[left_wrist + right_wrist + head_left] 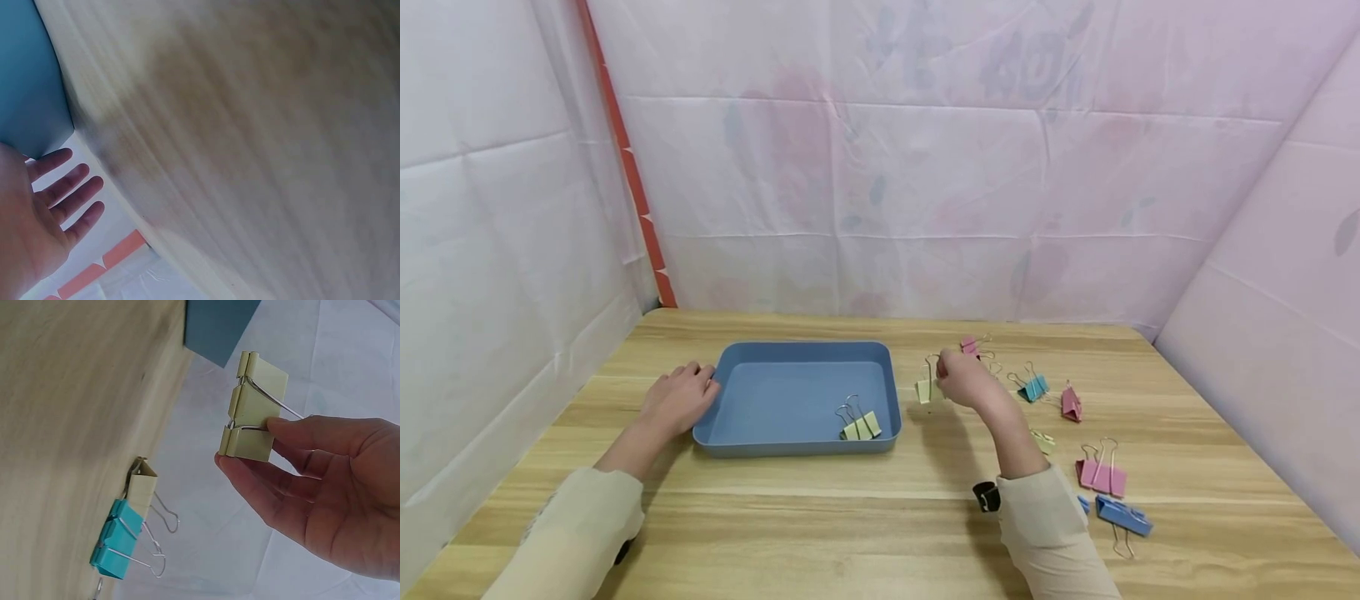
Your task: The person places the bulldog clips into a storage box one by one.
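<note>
My right hand (967, 380) pinches a pale yellow binder clip (259, 412) between thumb and fingers, lifted off the table just right of the blue tray (775, 400). Its wire handles show in the right wrist view. Inside the tray, near the front right corner, lies a pale yellow binder clip (862, 427) with its handles up. My left hand (677, 400) rests against the tray's left side. In the left wrist view its fingers (78, 199) are spread and fairly straight, by the tray's corner; the thumb is hidden there.
Right of my right hand lie loose binder clips: teal (1033, 387), red (1071, 403), pink (1101, 477), blue (1123, 515), yellow (1042, 442) and a pink one (972, 345) farther back. White cloth walls (925, 183) enclose the wooden table (820, 533) at the back and sides.
</note>
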The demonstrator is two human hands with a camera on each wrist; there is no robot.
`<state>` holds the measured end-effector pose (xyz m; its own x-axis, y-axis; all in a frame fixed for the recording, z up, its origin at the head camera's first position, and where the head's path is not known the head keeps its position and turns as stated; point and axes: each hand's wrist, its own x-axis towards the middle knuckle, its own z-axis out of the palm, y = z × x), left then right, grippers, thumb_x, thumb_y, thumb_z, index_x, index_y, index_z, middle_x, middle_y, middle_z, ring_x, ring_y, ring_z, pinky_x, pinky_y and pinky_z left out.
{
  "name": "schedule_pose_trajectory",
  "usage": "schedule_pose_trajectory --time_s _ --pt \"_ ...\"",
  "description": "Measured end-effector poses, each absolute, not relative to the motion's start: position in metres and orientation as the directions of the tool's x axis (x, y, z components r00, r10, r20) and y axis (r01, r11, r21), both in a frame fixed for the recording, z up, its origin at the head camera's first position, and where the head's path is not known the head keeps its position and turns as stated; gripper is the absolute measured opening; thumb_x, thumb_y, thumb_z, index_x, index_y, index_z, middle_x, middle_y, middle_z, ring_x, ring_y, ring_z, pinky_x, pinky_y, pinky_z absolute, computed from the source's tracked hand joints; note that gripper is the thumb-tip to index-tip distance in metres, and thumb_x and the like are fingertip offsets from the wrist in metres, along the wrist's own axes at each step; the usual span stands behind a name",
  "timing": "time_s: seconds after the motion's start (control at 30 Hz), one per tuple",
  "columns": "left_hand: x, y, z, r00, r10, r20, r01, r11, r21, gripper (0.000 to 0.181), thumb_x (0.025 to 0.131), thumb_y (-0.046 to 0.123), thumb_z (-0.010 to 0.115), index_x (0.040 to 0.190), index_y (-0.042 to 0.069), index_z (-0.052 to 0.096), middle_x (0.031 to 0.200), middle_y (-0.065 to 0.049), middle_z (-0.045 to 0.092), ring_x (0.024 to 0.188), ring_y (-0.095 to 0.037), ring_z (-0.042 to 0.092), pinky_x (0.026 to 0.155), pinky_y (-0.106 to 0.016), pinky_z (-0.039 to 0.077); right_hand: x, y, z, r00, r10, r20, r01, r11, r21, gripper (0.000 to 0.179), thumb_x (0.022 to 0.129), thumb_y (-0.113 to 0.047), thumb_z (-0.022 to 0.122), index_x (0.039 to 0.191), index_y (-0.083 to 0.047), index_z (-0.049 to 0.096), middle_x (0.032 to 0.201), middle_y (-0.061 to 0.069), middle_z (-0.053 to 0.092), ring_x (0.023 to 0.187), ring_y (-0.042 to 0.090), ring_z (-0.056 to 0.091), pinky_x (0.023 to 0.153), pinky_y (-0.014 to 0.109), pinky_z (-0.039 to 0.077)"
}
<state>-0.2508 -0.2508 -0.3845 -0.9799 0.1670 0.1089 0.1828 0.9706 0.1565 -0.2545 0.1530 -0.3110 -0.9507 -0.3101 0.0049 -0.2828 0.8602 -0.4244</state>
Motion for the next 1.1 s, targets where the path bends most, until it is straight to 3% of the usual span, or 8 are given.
schedule_pose_trajectory --time_s 1.1 --pt "-0.249 -0.249 -0.381 -0.981 0.168 0.098 0.181 0.972 0.15 0.048 0.095 0.024 0.031 0.125 -0.009 0.047 0.123 -0.029 0.046 0.112 -0.044 0.042 0.089 -0.057 0.034 -0.239 0.137 -0.293 -0.929 -0.358 0.1 -0.366 0.837 -0.408 0.004 0.081 0.004 0.054 0.084 0.002 0.053 0.078 0.007 0.052 0.071 0.022 0.046 0.065 0.037 0.041"
